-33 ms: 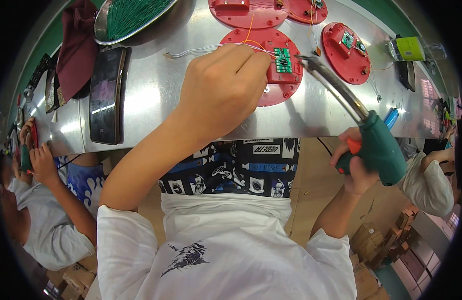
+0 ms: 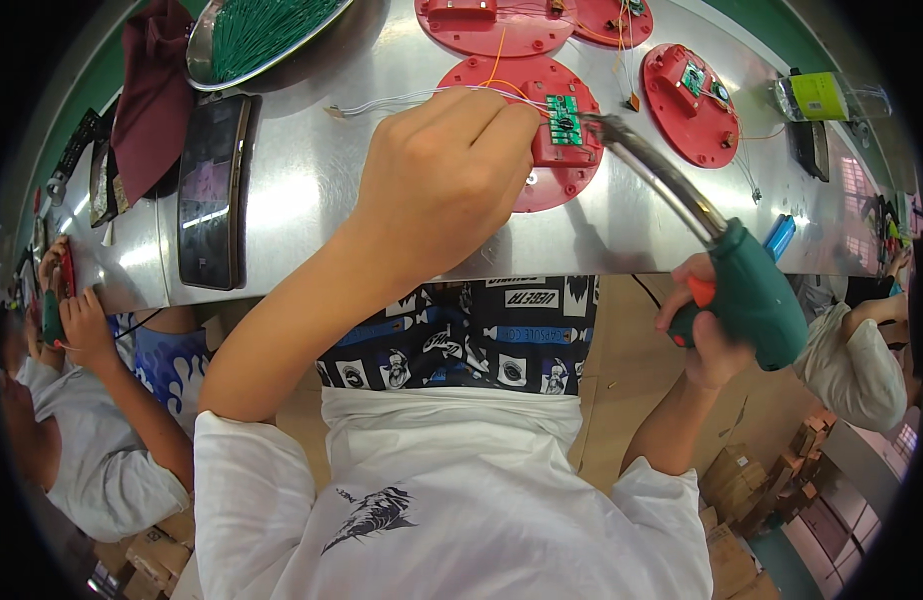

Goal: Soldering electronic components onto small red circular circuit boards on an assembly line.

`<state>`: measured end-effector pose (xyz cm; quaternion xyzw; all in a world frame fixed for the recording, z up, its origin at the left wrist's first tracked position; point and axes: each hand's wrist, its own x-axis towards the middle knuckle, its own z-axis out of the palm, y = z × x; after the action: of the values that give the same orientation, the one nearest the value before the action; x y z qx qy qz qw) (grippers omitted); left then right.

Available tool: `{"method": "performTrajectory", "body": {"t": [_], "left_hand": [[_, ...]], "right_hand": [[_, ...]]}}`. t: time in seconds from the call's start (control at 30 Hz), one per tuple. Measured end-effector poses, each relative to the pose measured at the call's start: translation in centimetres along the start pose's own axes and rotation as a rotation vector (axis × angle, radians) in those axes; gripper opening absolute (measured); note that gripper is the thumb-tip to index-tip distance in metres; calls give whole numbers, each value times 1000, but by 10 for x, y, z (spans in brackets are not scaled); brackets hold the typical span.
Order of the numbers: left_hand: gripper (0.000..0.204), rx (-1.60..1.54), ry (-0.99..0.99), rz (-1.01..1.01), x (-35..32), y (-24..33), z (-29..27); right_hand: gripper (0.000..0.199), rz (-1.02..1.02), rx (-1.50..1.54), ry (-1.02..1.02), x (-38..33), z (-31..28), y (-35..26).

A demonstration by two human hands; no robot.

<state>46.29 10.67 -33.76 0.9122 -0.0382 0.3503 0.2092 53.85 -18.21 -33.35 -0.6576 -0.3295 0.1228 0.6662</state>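
My left hand (image 2: 447, 165) is closed in a pinch over the round red plastic piece (image 2: 560, 190), holding a thin wire (image 2: 535, 101) against the left side of a small green circuit board (image 2: 566, 122). Its fingertips are partly hidden behind the knuckles. White and orange wires run out past the hand. My right hand (image 2: 717, 345) grips a dark green soldering gun (image 2: 757, 290) with a red trigger. The gun's metal barrel slants up to the left, and its tip lies close to the board's right edge; whether they touch I cannot tell.
More red round pieces with boards (image 2: 690, 105) lie farther back and right. At the left are a metal bowl (image 2: 272, 78) of green wires, a phone (image 2: 214, 190) and a maroon cloth (image 2: 157, 100). A plastic bottle (image 2: 822, 97) lies far right. Co-workers sit at both sides.
The soldering gun has shifted slightly left, bringing its tip nearer the board's right edge. My left hand has hardly moved.
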Motion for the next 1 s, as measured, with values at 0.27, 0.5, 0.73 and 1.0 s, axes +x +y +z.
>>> {"method": "performTrajectory", "body": {"t": [0.27,0.5,0.73,1.0], "left_hand": [[14,-7,-3,-16,1,1,1],[13,-3,8,0,1,1,1],[12,-21,14,1,2,1,2],[7,-2,60,37,2,-3,8]], "right_hand": [[51,20,-8,-32,2,2,2],[53,85,39,14,6,7,-5],[54,-106,-3,95,8,-6,-5],[52,-82,-9,146,1,-2,-4]]}}
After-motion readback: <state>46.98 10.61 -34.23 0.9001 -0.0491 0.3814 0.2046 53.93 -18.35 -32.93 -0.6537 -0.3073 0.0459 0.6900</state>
